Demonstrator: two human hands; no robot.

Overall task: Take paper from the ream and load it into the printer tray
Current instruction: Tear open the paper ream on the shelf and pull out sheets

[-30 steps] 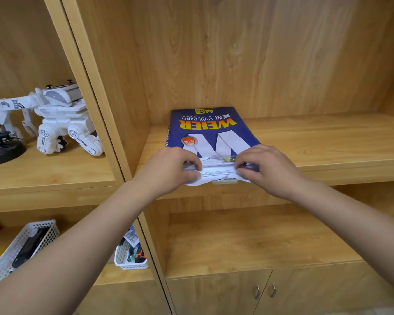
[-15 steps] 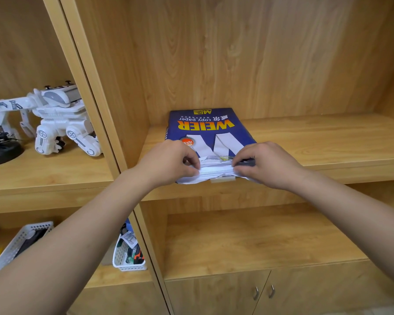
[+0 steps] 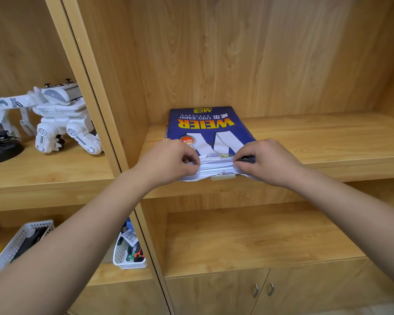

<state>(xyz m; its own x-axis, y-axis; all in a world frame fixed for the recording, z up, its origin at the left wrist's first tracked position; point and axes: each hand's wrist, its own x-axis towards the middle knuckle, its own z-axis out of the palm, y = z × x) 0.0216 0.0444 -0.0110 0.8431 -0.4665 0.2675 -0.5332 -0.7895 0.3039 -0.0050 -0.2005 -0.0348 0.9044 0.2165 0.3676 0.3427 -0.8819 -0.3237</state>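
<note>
The blue ream (image 3: pixel 210 129) lies flat on our wood shelf (image 3: pixel 316 142), near end torn open, white sheets showing; our left hand (image 3: pixel 168 161) and right hand (image 3: pixel 267 162) pinch that paper edge; a white basket (image 3: pixel 129 258) low left holds small things.

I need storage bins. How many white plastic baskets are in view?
2: one basket at the lower left edge, another beside the divider on the same shelf. Others may be hidden.

Even warm light is falling from above, casting soft shadows under the shelves (image 3: pixel 282 169). Wide-angle lens is bowing the edges; forearms are blurring slightly near the frame bottom.
</note>
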